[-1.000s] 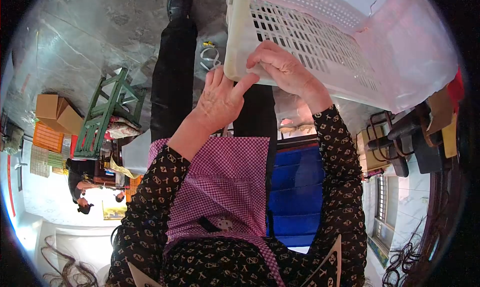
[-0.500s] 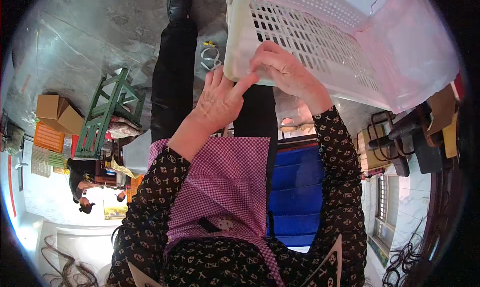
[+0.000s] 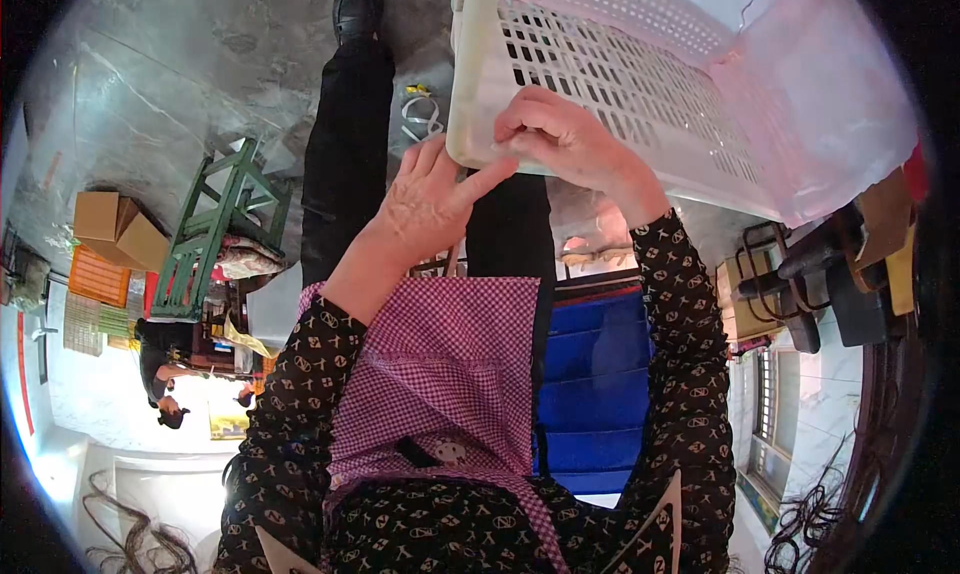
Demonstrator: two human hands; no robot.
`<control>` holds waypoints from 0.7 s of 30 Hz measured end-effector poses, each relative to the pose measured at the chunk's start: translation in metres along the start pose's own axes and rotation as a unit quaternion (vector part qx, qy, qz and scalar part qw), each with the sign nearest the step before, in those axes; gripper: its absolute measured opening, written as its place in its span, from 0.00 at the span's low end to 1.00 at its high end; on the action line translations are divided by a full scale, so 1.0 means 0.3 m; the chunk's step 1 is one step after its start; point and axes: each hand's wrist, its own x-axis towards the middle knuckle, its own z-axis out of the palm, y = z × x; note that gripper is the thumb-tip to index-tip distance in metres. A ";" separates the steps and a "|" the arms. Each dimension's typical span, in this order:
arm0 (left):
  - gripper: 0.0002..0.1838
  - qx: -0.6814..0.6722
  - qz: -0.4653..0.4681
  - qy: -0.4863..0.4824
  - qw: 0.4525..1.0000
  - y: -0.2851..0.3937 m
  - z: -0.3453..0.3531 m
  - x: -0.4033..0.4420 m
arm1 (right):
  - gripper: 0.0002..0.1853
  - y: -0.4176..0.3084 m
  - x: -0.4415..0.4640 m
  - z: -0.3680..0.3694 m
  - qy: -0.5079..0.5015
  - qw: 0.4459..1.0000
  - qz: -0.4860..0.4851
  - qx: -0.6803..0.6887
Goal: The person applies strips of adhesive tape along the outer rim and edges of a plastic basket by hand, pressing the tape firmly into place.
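A white plastic crate (image 3: pixel 465 104) with slotted sides fills the upper right. My left hand (image 3: pixel 425 199) is at its near left corner. The fingers stretch along the outside of the corner, and the thumb points right across the front, close to the right hand's thumb. Over the near rim, my right hand (image 3: pixel 575 149) has its fingers curled and the thumb and index finger pressed together. Anything in that pinch is too small to make out. Pinkish translucent plastic sheeting (image 3: pixel 840 104) covers the crate's right end.
A white looped strap (image 3: pixel 422 119) lies on the grey floor (image 3: pixel 200 64) beyond my left hand. Blue slats (image 3: pixel 590 384) show below my right arm. Further left are a green wooden stool (image 3: pixel 215 224), a cardboard box (image 3: pixel 115 229) and a person (image 3: pixel 160 374).
My left hand has shifted slightly left, its thumb still near the rim. My right hand has turned a little, with its fingers still pinched. The crate stays put.
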 end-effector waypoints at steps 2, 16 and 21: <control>0.33 0.011 0.005 -0.005 1.000 -0.002 -0.002 0.000 | 0.07 0.001 0.010 -0.001 -0.007 1.000 0.002 0.018; 0.31 0.011 0.004 -0.013 1.000 0.001 -0.012 0.002 | 0.04 -0.025 0.074 0.000 -0.045 0.996 0.013 -0.080; 0.30 0.015 -0.006 -0.032 0.999 0.010 -0.022 0.006 | 0.04 -0.027 0.076 0.000 -0.057 0.994 0.030 -0.091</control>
